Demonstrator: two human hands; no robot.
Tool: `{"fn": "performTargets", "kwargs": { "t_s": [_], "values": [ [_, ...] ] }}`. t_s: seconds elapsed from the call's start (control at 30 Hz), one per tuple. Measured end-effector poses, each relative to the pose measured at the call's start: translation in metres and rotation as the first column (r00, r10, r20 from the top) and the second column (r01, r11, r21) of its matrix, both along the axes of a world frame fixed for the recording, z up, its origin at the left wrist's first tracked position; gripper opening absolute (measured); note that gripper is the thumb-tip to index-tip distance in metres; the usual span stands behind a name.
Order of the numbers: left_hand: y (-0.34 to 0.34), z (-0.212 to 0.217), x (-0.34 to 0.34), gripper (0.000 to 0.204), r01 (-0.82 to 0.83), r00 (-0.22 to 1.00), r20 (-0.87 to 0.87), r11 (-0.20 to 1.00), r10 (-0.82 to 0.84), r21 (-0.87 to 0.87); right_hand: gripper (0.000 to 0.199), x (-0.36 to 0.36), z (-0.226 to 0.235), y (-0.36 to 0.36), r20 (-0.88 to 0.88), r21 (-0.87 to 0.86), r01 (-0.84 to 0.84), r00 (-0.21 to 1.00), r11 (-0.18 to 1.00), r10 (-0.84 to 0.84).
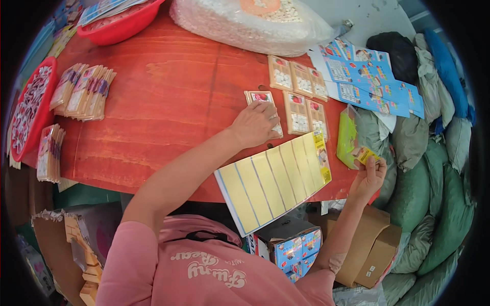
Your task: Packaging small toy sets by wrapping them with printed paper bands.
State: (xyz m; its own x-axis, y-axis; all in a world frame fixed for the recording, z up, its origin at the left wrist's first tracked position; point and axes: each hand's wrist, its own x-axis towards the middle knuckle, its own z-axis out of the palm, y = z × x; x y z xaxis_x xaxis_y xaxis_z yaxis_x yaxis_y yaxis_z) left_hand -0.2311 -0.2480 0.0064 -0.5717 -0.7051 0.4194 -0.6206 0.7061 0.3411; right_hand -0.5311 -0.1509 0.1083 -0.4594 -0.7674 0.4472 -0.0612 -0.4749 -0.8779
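My left hand (255, 122) is closed over a small wooden tray pack (261, 96) with a red picture on its top end, resting on the red table. Beside it lie several similar tray packs (297, 109) holding small white pieces. My right hand (371, 177), off the table's right edge, pinches a small yellow printed card (365, 154). Next to that card is a clear pouch with a bright green part (348, 135); I cannot tell whether they are joined. A large yellow sheet with ruled strips (273, 181) lies between my arms, jutting past the table's front edge.
A big clear bag of white pieces (224, 25) sits at the back. Blue printed sheets (367, 76) lie at right, near stacked sacks (416, 188). Red basins (122, 26) and stacked tray packs (84, 94) stand at left. Cardboard boxes (370, 250) are below the table.
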Motion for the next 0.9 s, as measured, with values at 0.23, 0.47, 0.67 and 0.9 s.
{"fn": "performTargets", "kwargs": {
  "t_s": [0.23, 0.47, 0.67, 0.9],
  "values": [
    [0.081, 0.009, 0.128, 0.038, -0.172, 0.985, -0.040, 0.979, 0.169, -0.109, 0.028, 0.130, 0.009, -0.020, 0.081, 0.051, -0.364, 0.930, 0.930, 0.360],
    [0.191, 0.025, 0.195, 0.059, -0.388, 0.922, 0.047, 0.915, 0.385, 0.108, 0.037, 0.281, 0.004, 0.000, 0.372, 0.150, -0.891, 0.452, 0.427, 0.811],
    [0.216, 0.012, 0.216, 0.097, -0.406, 0.825, -0.362, 0.901, 0.434, 0.155, 0.028, 0.330, -0.010, 0.001, 0.551, 0.152, -0.909, 0.403, 0.388, 0.731],
    [0.208, 0.029, 0.204, 0.039, 0.087, -0.335, -0.819, 0.880, 0.467, 0.466, 0.029, 0.348, -0.034, 0.004, 0.640, 0.220, -0.892, 0.437, 0.395, 0.632]
  ]
}}
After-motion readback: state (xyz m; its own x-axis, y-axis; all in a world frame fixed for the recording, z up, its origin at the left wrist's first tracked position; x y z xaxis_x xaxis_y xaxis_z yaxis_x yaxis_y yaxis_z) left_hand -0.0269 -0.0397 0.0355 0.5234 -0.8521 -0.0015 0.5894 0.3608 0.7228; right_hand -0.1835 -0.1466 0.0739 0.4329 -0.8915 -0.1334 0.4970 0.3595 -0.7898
